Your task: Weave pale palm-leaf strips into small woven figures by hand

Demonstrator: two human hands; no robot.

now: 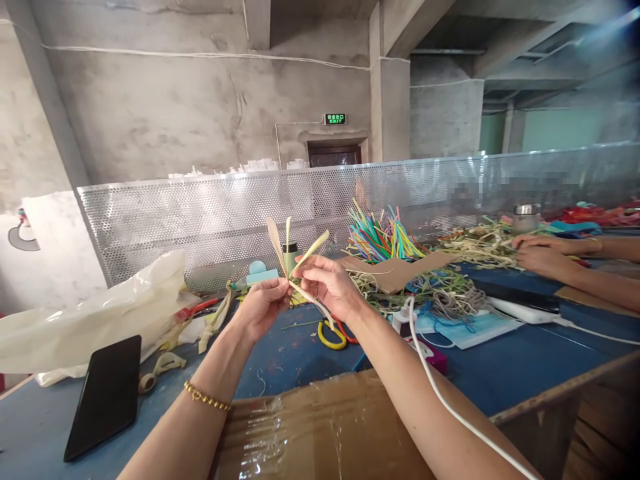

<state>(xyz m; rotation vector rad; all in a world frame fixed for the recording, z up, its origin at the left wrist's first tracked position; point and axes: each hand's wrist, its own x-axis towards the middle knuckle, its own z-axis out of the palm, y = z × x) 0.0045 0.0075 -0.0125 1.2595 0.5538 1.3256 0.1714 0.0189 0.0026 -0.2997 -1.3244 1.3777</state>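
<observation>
In the head view, pale leaf-shaped strips (275,239) fan upward from one shared base above the table. My left hand (264,305) is closed in a pinch at that base. My right hand (327,283) has its thumb and fingertips closed on the green-yellow strip (316,244) at the right of the fan, close to its foot. A longer pale strip (314,301) curves down to the right below my right fingers. Its upper end, and the exact join between the fingertips, are partly hidden. Below my right hand lie yellow and red looped handles (332,339).
Colourful thin stems (383,237) are heaped behind cardboard. Tangled green strands (443,293), a blue face mask (480,328) and a white cable (425,357) lie right. A black tablet-like slab (106,398) lies left. A co-worker's hands (545,257) work at far right. Perforated metal panel (225,227) stands behind.
</observation>
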